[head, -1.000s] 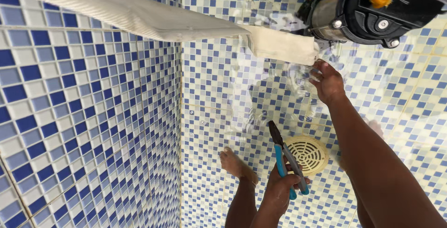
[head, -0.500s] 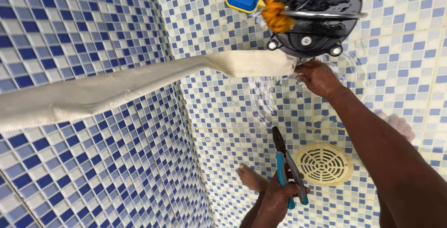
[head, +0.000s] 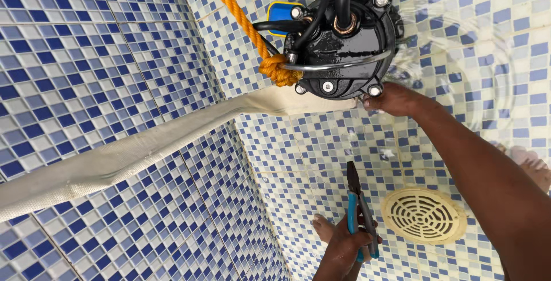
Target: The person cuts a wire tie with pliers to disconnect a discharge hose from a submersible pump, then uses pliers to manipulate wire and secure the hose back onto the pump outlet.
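You are looking down into a pool lined with blue-and-white mosaic tiles (head: 86, 57), with shallow rippling water (head: 482, 45) over a round beige floor drain (head: 423, 215).

Pump (head: 344, 45) now lower, nearer frame centre; orange rope (head: 247, 28) in view; floor drain (head: 423, 215) shifted right.

The floor (head: 321, 160) is covered in small blue and white mosaic tiles, and the same tiling is carried up the wall (head: 86, 57) at the left. A round cream drain grate (head: 423, 215) is set flush into the floor. A bare foot (head: 325, 227) is planted on the tiles just left of the grate. Rippling shallow water (head: 459, 51) is seen over the tiles at the upper right.
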